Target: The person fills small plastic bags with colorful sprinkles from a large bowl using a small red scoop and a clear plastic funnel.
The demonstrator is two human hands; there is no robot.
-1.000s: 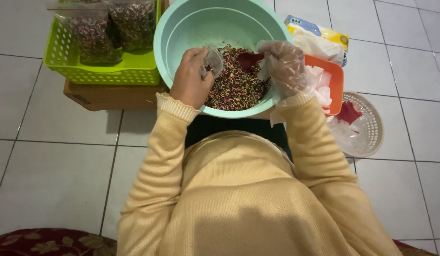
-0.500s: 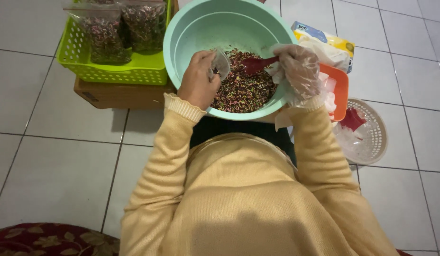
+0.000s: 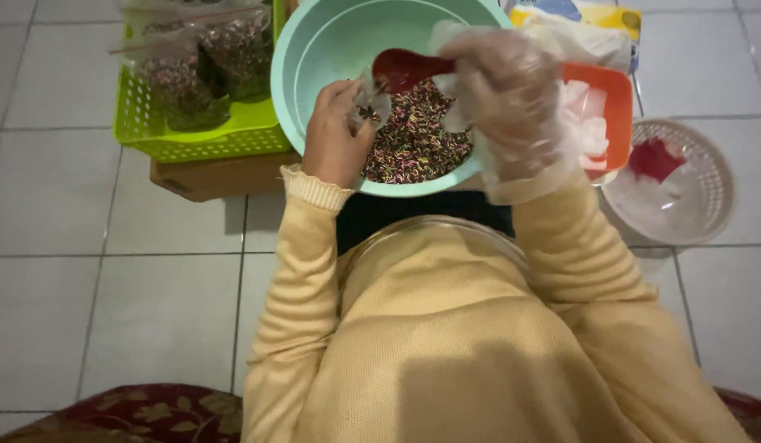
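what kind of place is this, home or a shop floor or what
Most likely a home floor used for small-scale packing, though that is a guess. The person sits on white floor tiles, with a mint bowl of multicoloured sprinkles on the lap and filled clear bags in a green basket.

The top edge cuts off the far rim of the bowl (image 3: pixel 315 49), the bags (image 3: pixel 208 57) in the green basket (image 3: pixel 200 135) and the tissue pack (image 3: pixel 594 16). The left hand (image 3: pixel 335 135) covers most of the small clear bag (image 3: pixel 371 102), so its fill cannot be told. The gloved right hand (image 3: pixel 508 90) hides the red scoop's (image 3: pixel 405 67) handle.
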